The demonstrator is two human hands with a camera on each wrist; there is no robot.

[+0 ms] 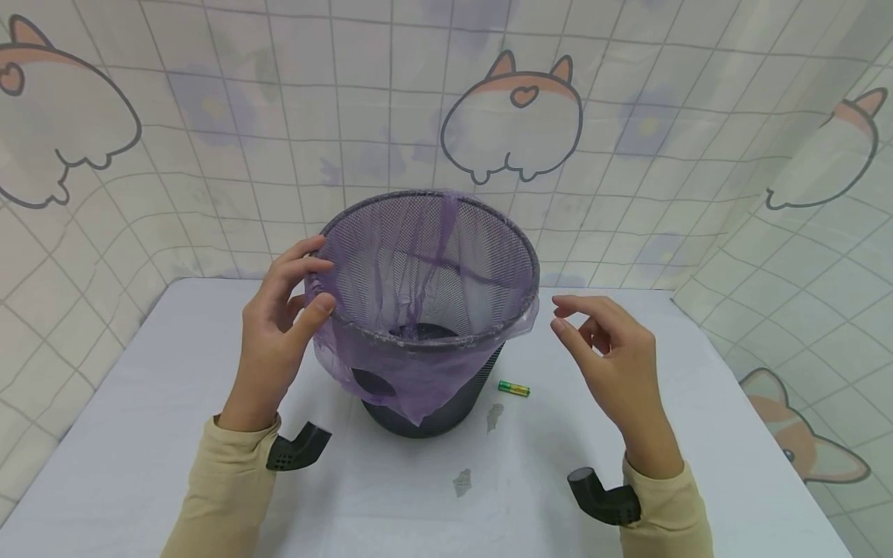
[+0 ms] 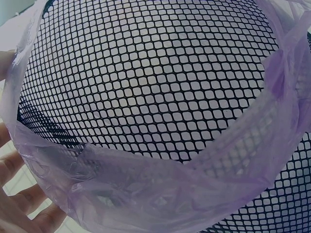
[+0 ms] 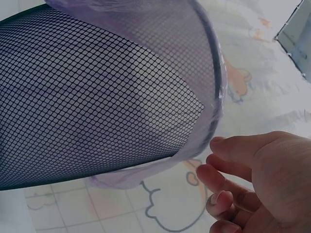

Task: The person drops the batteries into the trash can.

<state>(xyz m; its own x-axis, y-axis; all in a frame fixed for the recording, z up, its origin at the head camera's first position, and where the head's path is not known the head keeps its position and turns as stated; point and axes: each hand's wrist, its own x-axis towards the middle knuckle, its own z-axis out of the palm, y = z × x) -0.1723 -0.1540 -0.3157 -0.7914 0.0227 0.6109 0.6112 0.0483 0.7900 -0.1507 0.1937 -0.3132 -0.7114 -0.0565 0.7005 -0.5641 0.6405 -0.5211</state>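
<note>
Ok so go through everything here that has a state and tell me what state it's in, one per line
mesh bin: upright on the table, lined.
purple bag: inside the bin, its edge folded over the rim.
left hand: grips the bag at the rim.
right hand: holds nothing, fingers loosely curled, just off the rim.
battery: lying flat on the table, beside the bin.
</note>
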